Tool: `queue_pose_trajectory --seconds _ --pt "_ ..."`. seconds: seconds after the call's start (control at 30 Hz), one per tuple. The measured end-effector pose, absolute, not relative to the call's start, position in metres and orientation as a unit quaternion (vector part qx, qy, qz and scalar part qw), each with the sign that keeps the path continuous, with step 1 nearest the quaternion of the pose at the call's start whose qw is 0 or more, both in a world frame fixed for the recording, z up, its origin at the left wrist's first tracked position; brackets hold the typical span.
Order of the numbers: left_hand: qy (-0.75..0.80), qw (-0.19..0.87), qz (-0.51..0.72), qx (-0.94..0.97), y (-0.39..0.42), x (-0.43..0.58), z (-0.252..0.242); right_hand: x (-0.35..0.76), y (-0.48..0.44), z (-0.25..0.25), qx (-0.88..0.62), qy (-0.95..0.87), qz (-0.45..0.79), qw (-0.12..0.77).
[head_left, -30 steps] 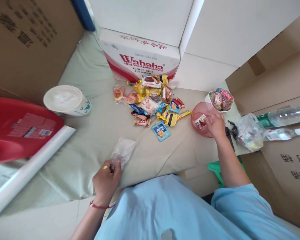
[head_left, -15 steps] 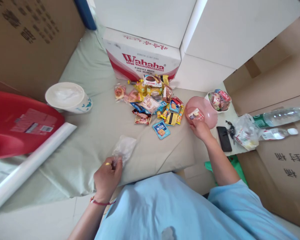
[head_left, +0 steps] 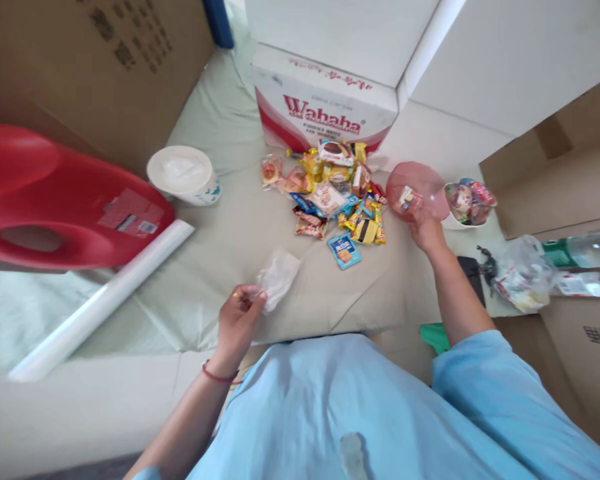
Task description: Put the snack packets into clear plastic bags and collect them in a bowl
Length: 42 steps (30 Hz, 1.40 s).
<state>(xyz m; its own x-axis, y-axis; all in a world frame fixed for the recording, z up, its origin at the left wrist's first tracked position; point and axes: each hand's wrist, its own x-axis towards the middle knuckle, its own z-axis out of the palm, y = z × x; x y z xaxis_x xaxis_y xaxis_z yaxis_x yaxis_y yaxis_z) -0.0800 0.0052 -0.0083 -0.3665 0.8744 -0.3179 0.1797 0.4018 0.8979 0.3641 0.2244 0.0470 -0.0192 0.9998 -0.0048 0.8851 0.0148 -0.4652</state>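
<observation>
My left hand (head_left: 236,319) pinches the near edge of a clear plastic bag (head_left: 279,275) lying on the pale green cloth (head_left: 215,253). My right hand (head_left: 427,230) grips a pink translucent bowl (head_left: 415,192) from below, tilted up, with one small snack packet (head_left: 407,198) inside. The bowl hangs just right of a pile of wrapped snacks (head_left: 330,193) and left of a white bowl (head_left: 466,205) filled with packets. A blue packet (head_left: 345,251) lies alone in front of the pile.
A red-and-white Wahaha carton (head_left: 330,113) stands behind the snacks, with white boxes and brown cartons around. At left are a white cup-shaped tub (head_left: 183,175), a red plastic stool (head_left: 65,200) and a roll of film (head_left: 105,300). A phone (head_left: 473,273), crumpled bag and water bottles (head_left: 580,250) lie at right.
My right hand has carried the pink bowl leftward toward the snack pile and raised it. The left hand keeps its pinch on the plastic bag. The camera has swung left.
</observation>
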Motion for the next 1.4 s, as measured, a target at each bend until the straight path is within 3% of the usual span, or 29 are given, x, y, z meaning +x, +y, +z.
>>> queue_pose_trajectory --seconds 0.1,0.17,0.3,0.57,0.73,0.9,1.07,1.23,1.3,1.4 --pt "0.668 0.492 0.447 0.334 0.012 -0.071 0.002 0.33 0.207 0.059 -0.643 -0.711 0.094 0.27" --pt "0.651 0.51 0.463 0.319 0.018 -0.063 0.005 0.292 0.177 0.069 -0.593 -0.732 0.108 0.319" --pt "0.604 0.543 0.496 0.308 0.026 -0.045 0.004 0.209 0.109 0.065 -0.392 -0.841 0.263 0.264" --pt "0.556 0.587 0.459 0.369 0.029 -0.039 0.005 0.165 0.092 0.004 -0.33 -0.869 0.271 0.25" --pt "0.588 0.547 0.487 0.344 0.031 -0.04 -0.003 0.175 0.081 0.015 -0.334 -0.873 0.193 0.298" --pt "0.563 0.557 0.577 0.199 0.031 -0.044 -0.016 0.203 0.046 0.01 -0.414 -0.83 0.132 0.349" --pt "0.516 0.61 0.581 0.151 0.019 -0.054 -0.027 0.224 -0.005 -0.02 -0.487 -0.782 0.182 0.344" --pt "0.502 0.637 0.564 0.155 0.011 -0.05 -0.026 0.214 -0.028 -0.003 -0.544 -0.708 0.193 0.408" --pt "0.487 0.651 0.562 0.153 0.009 -0.044 -0.021 0.198 -0.022 0.005 -0.512 -0.736 0.199 0.395" --pt "0.448 0.671 0.572 0.147 0.004 -0.036 -0.014 0.168 -0.003 -0.001 -0.452 -0.809 0.213 0.308"
